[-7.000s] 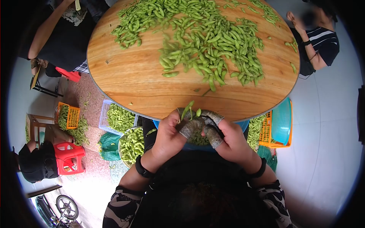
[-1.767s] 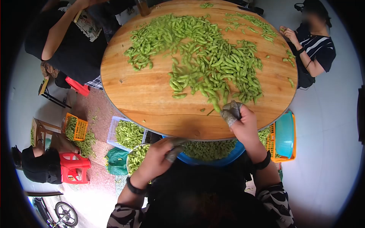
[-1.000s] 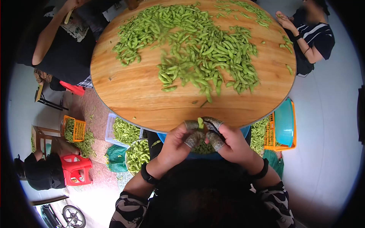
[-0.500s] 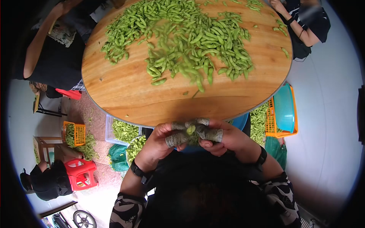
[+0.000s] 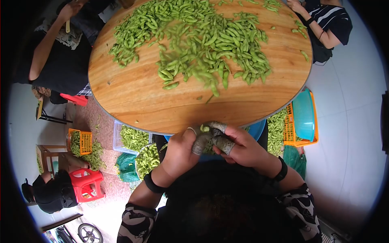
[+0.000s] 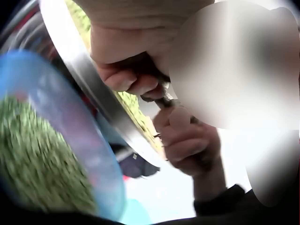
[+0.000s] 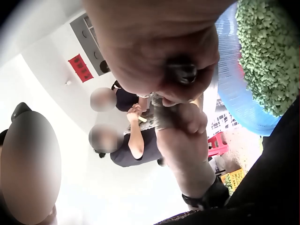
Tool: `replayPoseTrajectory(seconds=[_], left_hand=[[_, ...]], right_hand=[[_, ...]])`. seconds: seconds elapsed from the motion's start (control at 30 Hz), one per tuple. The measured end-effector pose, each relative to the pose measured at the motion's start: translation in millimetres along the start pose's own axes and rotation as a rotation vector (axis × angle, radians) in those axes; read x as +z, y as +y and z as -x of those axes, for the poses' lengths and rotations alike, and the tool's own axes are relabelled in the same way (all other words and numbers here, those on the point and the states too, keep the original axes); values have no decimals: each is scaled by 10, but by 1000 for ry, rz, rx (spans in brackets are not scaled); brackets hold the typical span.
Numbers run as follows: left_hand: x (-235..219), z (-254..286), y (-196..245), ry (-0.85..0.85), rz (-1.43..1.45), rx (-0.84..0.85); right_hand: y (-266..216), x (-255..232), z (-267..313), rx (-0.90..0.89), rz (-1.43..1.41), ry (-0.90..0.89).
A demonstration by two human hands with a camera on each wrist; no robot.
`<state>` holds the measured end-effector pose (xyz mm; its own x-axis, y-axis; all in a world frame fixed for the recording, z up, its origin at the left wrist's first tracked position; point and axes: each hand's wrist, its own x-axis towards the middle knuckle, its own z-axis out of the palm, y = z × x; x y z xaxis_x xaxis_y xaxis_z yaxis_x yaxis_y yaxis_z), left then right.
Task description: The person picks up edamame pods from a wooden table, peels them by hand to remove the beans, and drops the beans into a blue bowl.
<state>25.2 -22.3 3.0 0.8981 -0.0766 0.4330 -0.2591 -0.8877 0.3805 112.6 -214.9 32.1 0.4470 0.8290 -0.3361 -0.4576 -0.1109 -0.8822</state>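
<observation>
Green pods lie heaped on the round wooden table. At its near edge, the left hand and right hand meet, thumbs and forefingers wrapped in grey coverings. Between the fingertips a small green pod shows, pinched by both hands. Below them is a blue basin, mostly hidden in the head view; the right wrist view shows shelled green beans filling it. In the left wrist view the left hand and right hand touch, the pod hidden.
Left of the basin stand a pale crate of pods and a round container of pods. An orange crate with a teal basket is at right. Other people sit left and right; a red stool stands at left.
Since half a second ago the left hand has turned and closed in around the pod, while the right hand's fingers have shifted slightly. Earlier the right hand reached to the pods on the table, then came back.
</observation>
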Motion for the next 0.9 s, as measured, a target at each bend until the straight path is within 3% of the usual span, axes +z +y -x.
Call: replayPoseTrajectory(seconds=[0.07,0.1,0.17,0.2,0.23,0.27,0.3,0.33,0.4,0.5,0.57,0.67,0.73,0.8,0.83,0.87,0.9], left_hand=[[-44,12,76,-152,1160,-659],[-75,-9,101,-154,1161,-659],[-130,-57,132,-275,1408,-893],[-99,-37,123,-277,1408,-894],[-43,-5,105,-272,1130,-620],[-12,10,99,-261,847,-350],[-11,5,112,-265,846,-345],[-18,-2,131,-273,735,-292],[-54,-1,168,-274,622,-240],[-111,75,166,-241,531,-265],[-125,179,89,-232,369,-414],[-146,144,123,-152,421,-485],[-132,90,203,-92,452,-424],[-104,74,196,-30,484,-356],[-66,94,145,-28,662,-349],[-44,101,114,-26,840,-342],[-60,76,120,-22,841,-340]], right_hand=[[13,-17,25,10,-18,-17],[18,-27,42,21,-35,-36],[-62,-63,47,25,2,-10],[-86,-74,49,31,41,14],[6,-98,-1,31,38,15],[170,-137,-103,-312,331,141],[212,-133,-162,-657,624,269],[215,-131,-144,-661,624,273],[175,-81,-85,-435,925,318],[251,18,-48,-580,1054,340],[256,10,-13,-549,1080,345],[146,70,35,-562,1100,383],[128,99,10,-613,1099,418],[178,79,-76,-643,894,326],[150,73,-80,-644,897,328],[105,70,-81,-506,693,255],[60,65,-89,-366,489,182]])
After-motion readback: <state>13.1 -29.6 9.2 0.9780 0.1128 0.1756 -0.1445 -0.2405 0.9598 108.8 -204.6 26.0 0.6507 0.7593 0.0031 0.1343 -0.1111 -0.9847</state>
